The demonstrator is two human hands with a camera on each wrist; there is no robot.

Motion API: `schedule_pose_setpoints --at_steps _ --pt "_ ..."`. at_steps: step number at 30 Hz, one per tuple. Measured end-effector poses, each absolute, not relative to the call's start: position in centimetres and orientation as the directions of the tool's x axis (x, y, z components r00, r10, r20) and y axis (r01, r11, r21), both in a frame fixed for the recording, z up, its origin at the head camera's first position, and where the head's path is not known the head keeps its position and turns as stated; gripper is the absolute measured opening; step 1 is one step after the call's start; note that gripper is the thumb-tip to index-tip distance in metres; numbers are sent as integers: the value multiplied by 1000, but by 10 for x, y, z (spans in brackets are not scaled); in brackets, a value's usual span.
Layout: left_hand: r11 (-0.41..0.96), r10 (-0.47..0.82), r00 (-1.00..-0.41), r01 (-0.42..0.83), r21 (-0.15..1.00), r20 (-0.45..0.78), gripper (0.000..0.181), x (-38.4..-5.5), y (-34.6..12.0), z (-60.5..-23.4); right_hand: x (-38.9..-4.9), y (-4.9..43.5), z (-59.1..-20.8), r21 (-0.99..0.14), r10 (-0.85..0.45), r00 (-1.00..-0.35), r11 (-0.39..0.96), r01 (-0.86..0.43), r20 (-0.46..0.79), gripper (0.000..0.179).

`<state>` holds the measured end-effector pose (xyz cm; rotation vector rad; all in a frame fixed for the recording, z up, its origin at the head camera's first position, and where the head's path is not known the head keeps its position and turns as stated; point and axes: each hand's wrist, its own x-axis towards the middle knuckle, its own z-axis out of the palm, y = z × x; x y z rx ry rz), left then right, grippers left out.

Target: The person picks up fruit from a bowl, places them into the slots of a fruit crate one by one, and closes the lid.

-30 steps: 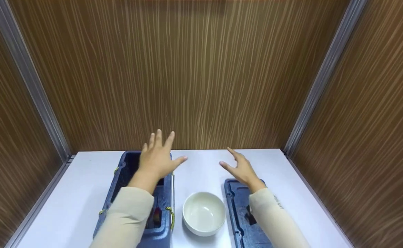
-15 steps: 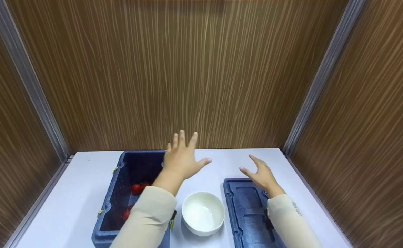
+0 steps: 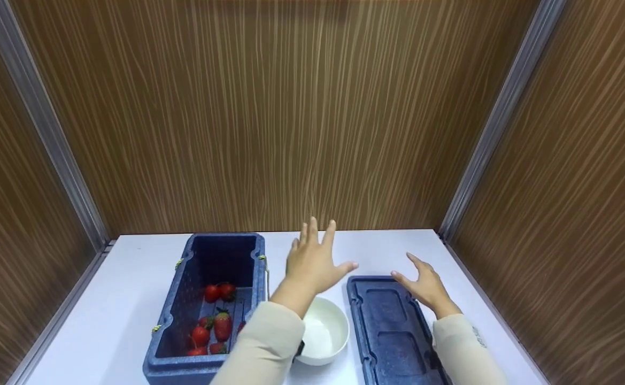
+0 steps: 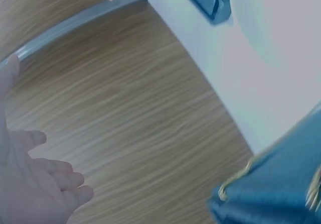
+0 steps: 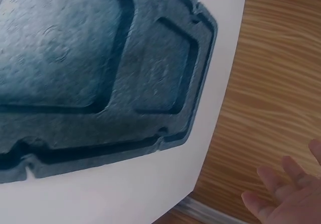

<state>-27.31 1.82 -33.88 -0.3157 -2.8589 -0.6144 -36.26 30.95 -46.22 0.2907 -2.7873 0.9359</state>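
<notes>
My left hand (image 3: 312, 264) hovers palm down with its fingers spread, above the table behind the white bowl (image 3: 325, 331), and holds nothing. The left forearm covers part of that bowl. Over the far part of the dark blue foam lid (image 3: 390, 315) is my right hand (image 3: 427, 283), its thumb and fingers apart and nothing between them. To the left stands a dark blue foam box (image 3: 170, 321) without its cover. Inside lie several red strawberries (image 3: 222, 326), two of the red fruits at its middle. In the left wrist view the left palm (image 4: 35, 184) faces sideways.
The white table (image 3: 103, 299) is bounded by wood-grain panels (image 3: 312, 133) at the back and sides, with metal posts (image 3: 50, 117) in the corners. Yellow-green cord (image 3: 263, 258) runs along the box's right side.
Both hands have moved to the right, still spread. The left arm has left the space over the box, so the strawberries show, and it now covers part of the bowl.
</notes>
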Motion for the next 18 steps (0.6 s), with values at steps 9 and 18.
schedule_pose_setpoints --at_steps 9,18 --pt "856 195 -954 278 436 227 92 -269 36 -373 -353 333 -477 -579 -95 -972 790 -204 213 82" --pt "827 208 -957 282 487 201 92 -262 48 -417 -340 352 -494 -571 -68 -979 803 -169 194 83"
